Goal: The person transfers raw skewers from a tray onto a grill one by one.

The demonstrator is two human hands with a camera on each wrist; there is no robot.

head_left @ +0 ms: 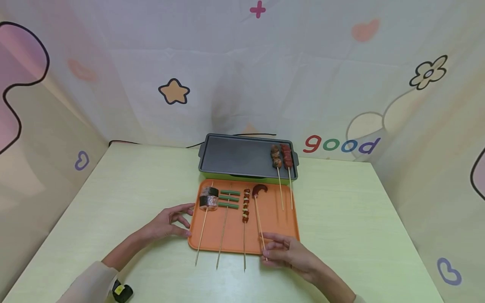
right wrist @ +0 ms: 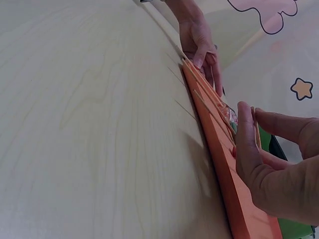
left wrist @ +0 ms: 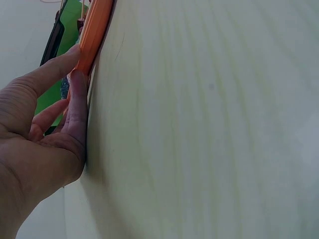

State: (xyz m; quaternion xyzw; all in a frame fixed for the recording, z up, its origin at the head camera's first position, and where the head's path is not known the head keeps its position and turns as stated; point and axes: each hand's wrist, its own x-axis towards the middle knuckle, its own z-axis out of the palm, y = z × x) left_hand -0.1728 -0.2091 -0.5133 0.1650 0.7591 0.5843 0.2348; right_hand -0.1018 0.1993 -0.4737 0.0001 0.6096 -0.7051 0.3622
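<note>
My right hand (head_left: 284, 254) pinches the lower stick of a skewer (head_left: 258, 214) with a curled, dark red piece at its top, held over an orange tray (head_left: 278, 227). In the right wrist view, that thin stick (right wrist: 257, 128) passes between the thumb and fingers. At the tray's left edge, my left hand (head_left: 170, 222) touches the rim with spread fingers, and the left wrist view shows fingertips against the orange rim (left wrist: 94, 37). Across the tray lie a skewer of thick dark-banded rolls (head_left: 209, 198), a green-stick skewer (head_left: 229, 198) and a skewer of small red and yellow pieces (head_left: 246, 206).
Behind the tray stands a dark grill plate (head_left: 238, 155) on a green base. Two meat skewers (head_left: 276, 156) lie at its right end, their sticks reaching over the tray. A patterned curtain (head_left: 235, 84) rises behind the pale wooden table (head_left: 337, 202).
</note>
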